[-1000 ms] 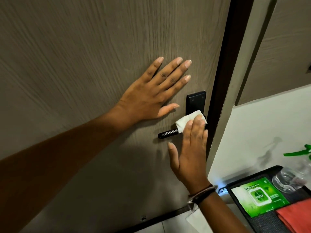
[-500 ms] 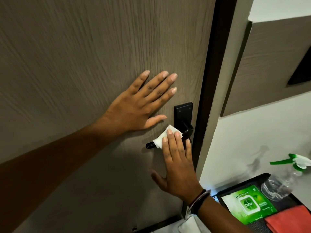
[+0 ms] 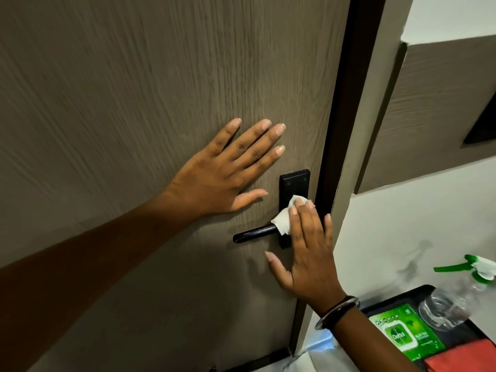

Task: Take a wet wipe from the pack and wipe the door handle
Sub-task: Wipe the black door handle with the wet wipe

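Observation:
A black lever door handle (image 3: 255, 234) with a black backplate (image 3: 294, 182) sits on the brown wood-grain door (image 3: 134, 103). My right hand (image 3: 308, 253) presses a white wet wipe (image 3: 283, 221) flat against the handle's base and the plate, fingers extended, thumb spread below. My left hand (image 3: 225, 173) lies flat and open on the door just left of the plate, holding nothing. The green wet wipe pack (image 3: 405, 335) lies in a black tray (image 3: 389, 303) at the lower right.
In the tray there is also a clear spray bottle with a green trigger (image 3: 456, 294) and a red cloth (image 3: 467, 358). The dark door edge (image 3: 341, 130) and a pale frame stand right of the handle. A white wall lies beyond.
My right hand slid the wipe along the lever towards its free end, then back right onto the base and plate. My left hand stayed flat on the door.

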